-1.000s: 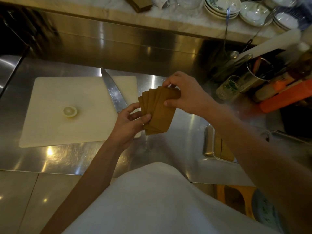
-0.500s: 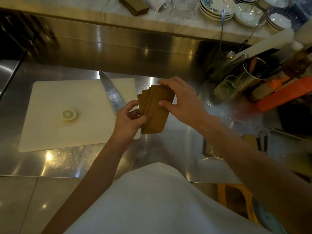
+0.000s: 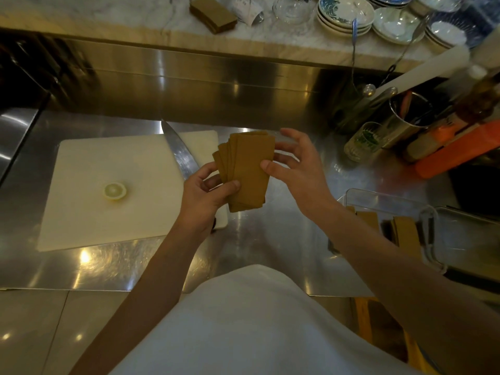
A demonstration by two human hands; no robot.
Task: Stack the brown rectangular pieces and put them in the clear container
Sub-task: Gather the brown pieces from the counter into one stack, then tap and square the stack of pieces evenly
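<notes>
Your left hand (image 3: pixel 208 194) grips a fanned bunch of brown rectangular pieces (image 3: pixel 247 171) by its lower left part: the thumb presses across the front face and the fingers (image 3: pixel 209 182) curl behind, so the pieces are pinched between them. The bunch is held up above the steel surface (image 3: pixel 270 239), just past the right edge of the white cutting board (image 3: pixel 108 190), with its long sides running roughly away from you and the upper ends splayed toward the left.

Your right hand (image 3: pixel 295 169) is at the right side of the bunch. Its thumb tip touches the right edge of the front piece about halfway up, while the other fingers are spread and loose behind and beside the upper right corner; they are not clamped on the pieces, and whether any of them touches the back cannot be told.

The clear container (image 3: pixel 405 201) sits on the surface to your right, near your right forearm and well apart from the held bunch. Several brown pieces (image 3: pixel 405 234) already stand inside it.

On the cutting board lie a lemon slice (image 3: pixel 115 191) and a large knife (image 3: pixel 180 154), whose blade passes just behind your left hand. Another stack of brown pieces (image 3: pixel 213 13) rests on the marble ledge (image 3: pixel 121 25) at the back.
</notes>
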